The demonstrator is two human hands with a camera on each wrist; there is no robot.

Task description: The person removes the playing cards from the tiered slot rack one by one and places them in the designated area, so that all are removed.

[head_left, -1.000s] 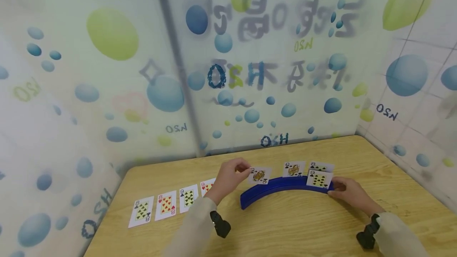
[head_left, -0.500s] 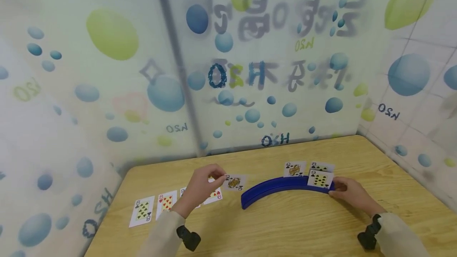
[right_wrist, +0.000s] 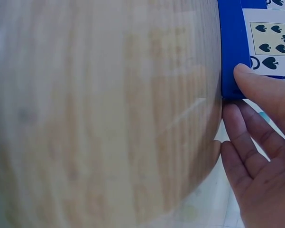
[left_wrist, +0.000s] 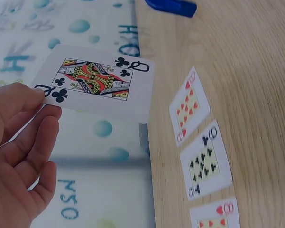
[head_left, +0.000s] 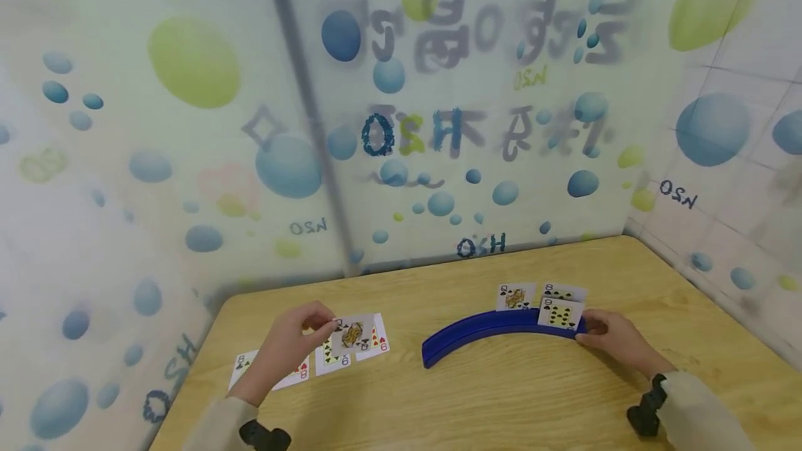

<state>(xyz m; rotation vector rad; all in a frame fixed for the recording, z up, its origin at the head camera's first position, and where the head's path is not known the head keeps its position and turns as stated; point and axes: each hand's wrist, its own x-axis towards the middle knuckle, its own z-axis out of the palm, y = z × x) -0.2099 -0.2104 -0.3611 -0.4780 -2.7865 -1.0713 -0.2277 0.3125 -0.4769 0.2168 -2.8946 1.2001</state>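
Head view: left hand (head_left: 293,341) pinches queen of clubs (head_left: 352,335) by one corner, raised over face-up cards (left_wrist: 206,161) at left. Card likely light, bendy, slick; edge pinch suits it. Right hand (head_left: 612,341) grips blue rack (head_left: 465,328) at right end; standing cards (head_left: 560,314) crowd there. Left forearm (head_left: 255,380) blocks part of row.

"What's hidden in the head view?"
"Part of the nine of hearts (head_left: 381,342), behind the queen of clubs (head_left: 352,335)."
"And cut off?"
"The blue card holder (left_wrist: 174,6), by the left wrist picture's top edge."
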